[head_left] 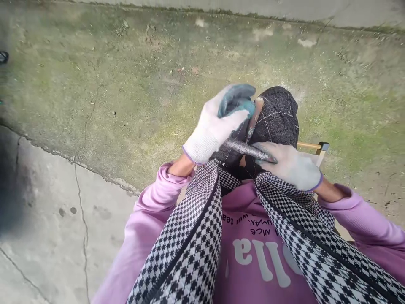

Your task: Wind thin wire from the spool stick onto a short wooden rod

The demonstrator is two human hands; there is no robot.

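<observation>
My left hand, in a white glove with a teal coating, is raised over my lap. Its fingers are curled and the thumb is pressed towards the index fingertip; whatever is in that pinch, if anything, is too small to make out. Lower and to the right, my right hand, gloved alike, is closed on one end of a rod wrapped in silvery strands. The rod's other end passes just below my left hand. A flat brownish strip with a similar wrapped lower part stands between my knees; whether it joins the rod is hidden.
My knees in dark checked trousers lie beneath the hands. Houndstooth cloth hangs over a pink sweatshirt. A wooden frame corner with a dark cap juts out at right. Mossy concrete ground surrounds me, with cracked paler concrete at left.
</observation>
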